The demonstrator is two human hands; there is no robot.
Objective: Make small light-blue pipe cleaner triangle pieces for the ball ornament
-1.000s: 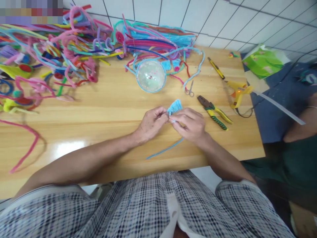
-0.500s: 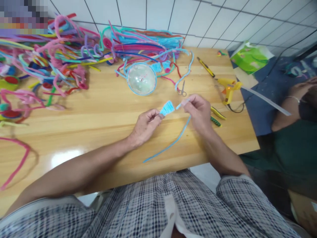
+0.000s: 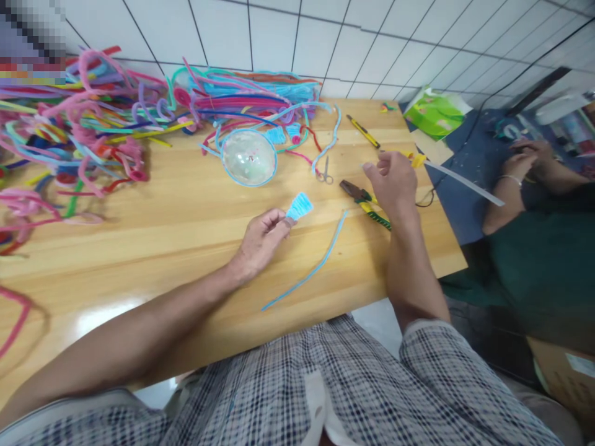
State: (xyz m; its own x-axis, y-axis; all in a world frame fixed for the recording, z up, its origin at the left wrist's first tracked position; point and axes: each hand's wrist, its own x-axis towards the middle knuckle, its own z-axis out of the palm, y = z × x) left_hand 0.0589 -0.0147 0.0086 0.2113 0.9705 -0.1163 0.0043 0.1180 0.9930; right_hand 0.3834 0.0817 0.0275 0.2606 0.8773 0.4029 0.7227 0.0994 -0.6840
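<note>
My left hand (image 3: 264, 241) is closed, pinching the narrow end of a fan-shaped piece of blue pipe cleaner (image 3: 301, 205). To the right, my right hand (image 3: 395, 186) is over the yellow glue gun (image 3: 417, 160) and covers most of it. Its thumb points left, apart from the curled fingers; whether it touches the gun is hidden. Beside it lie pliers (image 3: 360, 193) with yellow and green handles. A loose blue pipe cleaner (image 3: 320, 263) curves across the table between my hands.
Beyond my left hand stands a clear dome (image 3: 248, 158) edged in blue. Small scissors (image 3: 325, 173) and a yellow utility knife (image 3: 362, 131) lie farther back. Pipe cleaners (image 3: 106, 130) heap up at the left. A green bag (image 3: 434, 114) and another person's arm (image 3: 506, 192) are at the right.
My right hand has left the blue piece and moved right and back over the glue gun, uncovering the pliers. The small blue strip it pinched is no longer visible. My view has turned slightly right.
</note>
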